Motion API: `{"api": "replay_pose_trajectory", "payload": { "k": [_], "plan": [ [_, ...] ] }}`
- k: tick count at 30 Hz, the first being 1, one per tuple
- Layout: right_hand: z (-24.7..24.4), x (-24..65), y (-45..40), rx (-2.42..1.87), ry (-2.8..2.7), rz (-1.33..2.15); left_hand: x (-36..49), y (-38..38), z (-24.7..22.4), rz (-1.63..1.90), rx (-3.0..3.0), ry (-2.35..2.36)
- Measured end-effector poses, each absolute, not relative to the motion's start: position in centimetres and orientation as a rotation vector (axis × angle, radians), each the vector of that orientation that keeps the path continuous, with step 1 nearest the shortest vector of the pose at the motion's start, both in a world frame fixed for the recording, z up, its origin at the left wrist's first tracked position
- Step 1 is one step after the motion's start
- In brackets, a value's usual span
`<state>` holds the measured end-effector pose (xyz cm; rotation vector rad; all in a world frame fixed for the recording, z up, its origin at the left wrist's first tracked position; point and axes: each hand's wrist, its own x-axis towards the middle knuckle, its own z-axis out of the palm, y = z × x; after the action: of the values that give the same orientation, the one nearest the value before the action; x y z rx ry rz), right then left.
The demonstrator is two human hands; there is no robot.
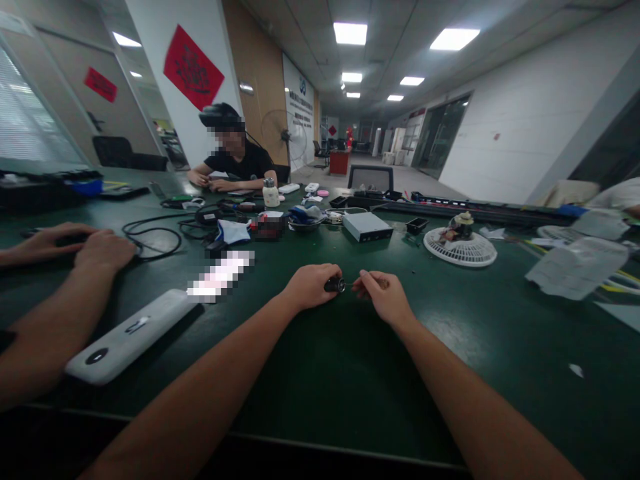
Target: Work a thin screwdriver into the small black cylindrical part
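My left hand (313, 285) is closed around a small black cylindrical object (335, 285) and rests on the green table. The object's round, shiny end faces right. Just beside it my right hand (383, 293) has its fingers pinched together, and a thin, thread-like piece (349, 285) spans the small gap between the fingertips and the black object. What exactly the right fingers grip is too small to make out.
To the left lies a long white device (133, 337) with a round lens, and a co-worker's hands (90, 247) are near black cables (155, 243). Beyond my hands sit a grey box-shaped drive (367, 227) and a white fan guard (460, 250). Another person (235, 163) sits across the table (320, 373).
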<state>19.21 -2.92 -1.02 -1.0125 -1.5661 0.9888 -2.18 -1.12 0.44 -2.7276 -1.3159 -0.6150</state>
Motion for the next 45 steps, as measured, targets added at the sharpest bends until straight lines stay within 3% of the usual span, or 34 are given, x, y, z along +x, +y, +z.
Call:
{"api": "replay_pose_trajectory", "payload": {
  "k": [30,36,41,45],
  "plan": [
    [-0.4,19.5,-3.6,-1.021,-1.732,0.885,-2.4,-0.7,0.0,-0.563,-2.626,-1.364],
    [0.7,20.4,-3.9,-1.114,-2.102,0.677,-3.0,-0.5,-0.2,-0.575,-2.551,-1.516],
    [0.3,20.9,-3.8,-1.144,-2.210,0.902,-3.1,-0.5,-0.2,-0.549,-2.533,-1.569],
    [-0.7,20.6,-3.3,-1.146,-2.095,0.846,-3.0,-0.5,-0.2,-0.558,-2.560,-1.571]
  ]
}}
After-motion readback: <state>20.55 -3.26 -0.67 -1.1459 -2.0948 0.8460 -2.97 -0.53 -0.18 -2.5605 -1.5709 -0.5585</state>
